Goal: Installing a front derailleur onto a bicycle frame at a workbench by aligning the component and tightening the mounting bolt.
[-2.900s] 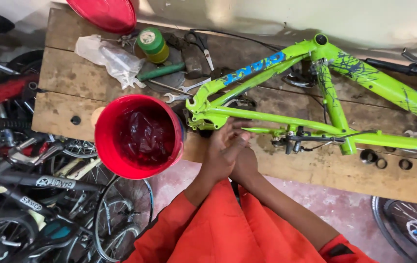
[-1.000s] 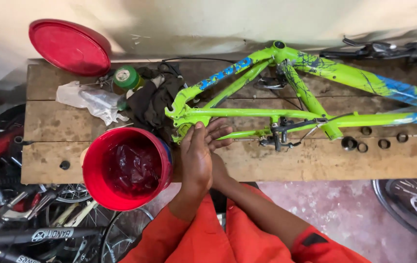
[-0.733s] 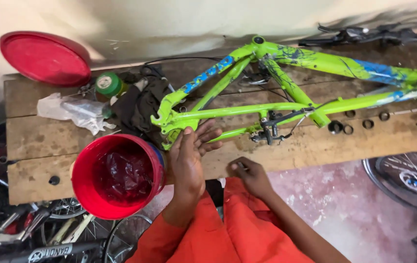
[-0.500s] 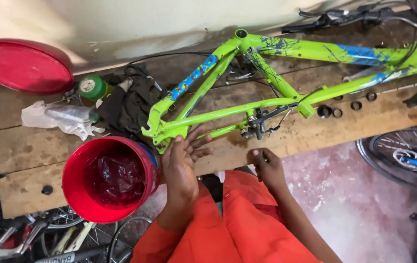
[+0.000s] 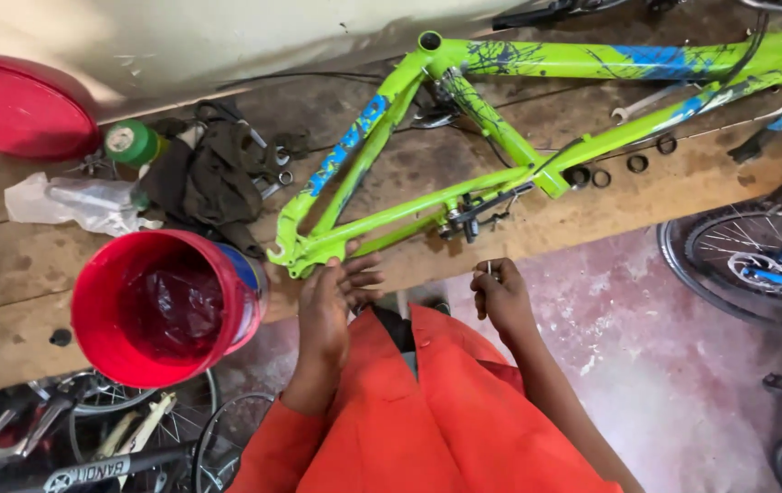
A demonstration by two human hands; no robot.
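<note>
Pretty cramped bike workshop here: a rough wooden bench (image 5: 592, 205) runs along a pale wall, with a pinkish concrete floor below it. Lying flat on the bench is a bright green bike frame (image 5: 500, 151) with blue splashes, its rear end pointing toward the near-left edge.

The left hand (image 5: 332, 301) sits right at that rear tip of the frame, fingers spread and relaxed, fingertips touching the green metal but not wrapped around anything. The right hand (image 5: 500, 292) hangs just off the bench edge, curled shut around a small thin metal part that pokes up between the fingers; can't really tell what the part is. Both sleeves are orange.

Just left of the left hand there's a red bucket (image 5: 167, 306) with something dark red and glossy inside. Behind it: a dark rag (image 5: 204, 183), a crumpled plastic bag (image 5: 81, 201), a green roll of tape (image 5: 131, 141) and a red lid (image 5: 17, 105) leaning by the wall. A few metal rings (image 5: 633, 164) lie near the frame. Bike wheels (image 5: 747, 269) stand on the floor to the right.
</note>
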